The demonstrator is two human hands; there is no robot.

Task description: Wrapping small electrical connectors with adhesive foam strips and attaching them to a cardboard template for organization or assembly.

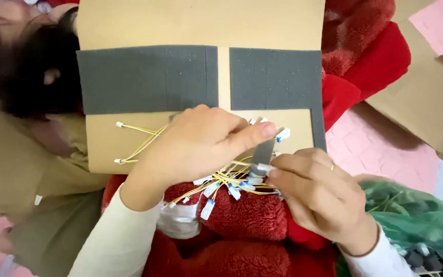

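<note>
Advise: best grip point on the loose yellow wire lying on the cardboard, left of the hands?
Probably the white end plug of the yellow wire, pinched from the left. It lies flat on the cardboard, stiffer than the thin strand, clear of the left hand.

both hands [201, 149] [319, 197] in pinching grip

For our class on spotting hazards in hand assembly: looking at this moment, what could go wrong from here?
1. The yellow wires lie crossed in a bunch under the left hand; pulling one could snag or drag others.
2. The right hand pinches a small white connector at the fingertips only; it might slip into the red fleece.
3. The cardboard sheet rests on soft fleece, so it may tilt or slide.
</note>
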